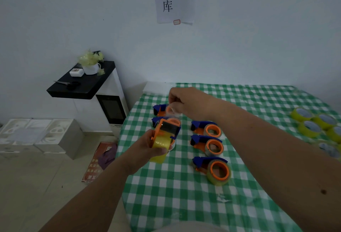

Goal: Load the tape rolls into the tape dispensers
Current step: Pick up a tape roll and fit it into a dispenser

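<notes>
My left hand (pixel 147 148) grips an orange and blue tape dispenser (pixel 167 130) with a yellow tape roll (pixel 160 145) in it, held above the table's left edge. My right hand (pixel 186 102) is raised beyond it and pinches the clear tape end (pixel 173 111) pulled from that roll. Three loaded dispensers (pixel 208 130), (pixel 209 145), (pixel 214 169) lie in a column on the green checked tablecloth (pixel 184 194). Two more dispensers (pixel 160 109) lie behind the held one, partly hidden. Several loose yellow tape rolls (pixel 311 126) sit at the right edge.
A white cabinet with a black top (pixel 83 84) stands left of the table, carrying a white pot of flowers, a small box and scissors. White foam boxes (pixel 36 135) and a red sheet (pixel 99 161) lie on the floor. The wall runs behind the table.
</notes>
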